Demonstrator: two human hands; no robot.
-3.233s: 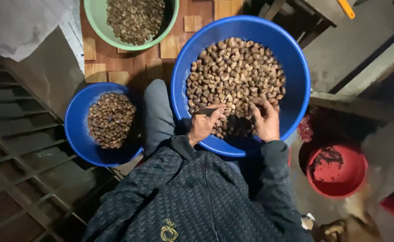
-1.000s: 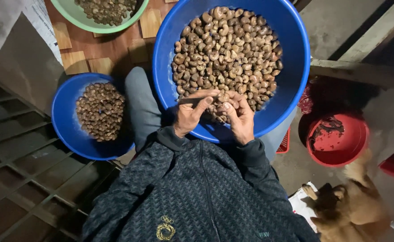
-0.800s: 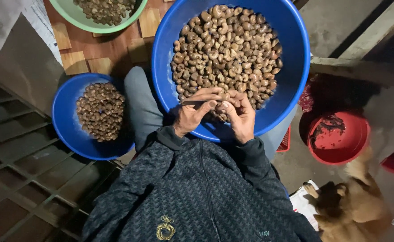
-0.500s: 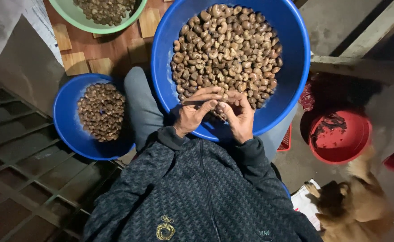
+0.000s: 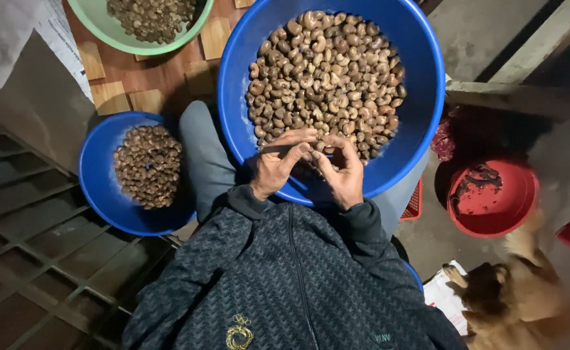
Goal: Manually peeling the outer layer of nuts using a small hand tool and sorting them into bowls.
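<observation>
A large blue basin (image 5: 421, 116) rests on my lap, heaped with brown cashew nuts (image 5: 327, 71). My left hand (image 5: 278, 165) grips a small dark knife (image 5: 273, 148) over the basin's near edge. My right hand (image 5: 343, 172) pinches a single cashew nut (image 5: 322, 146) against the blade's tip. Both hands touch above the nuts. A smaller blue basin (image 5: 100, 188) with nuts (image 5: 149, 165) sits to my left beside my grey-trousered knee (image 5: 204, 149).
A green bowl (image 5: 126, 42) of nuts stands on a wooden board (image 5: 149, 71) at the top left. A red bucket (image 5: 492, 198) with dark scraps sits at the right. A tan dog (image 5: 511, 298) lies at the lower right. A metal grate (image 5: 32, 253) covers the left floor.
Since three seconds ago my right hand came in from the nut heap to meet the left. Over the last second the hands stayed joined, fingers shifting slightly; the view drifted a little.
</observation>
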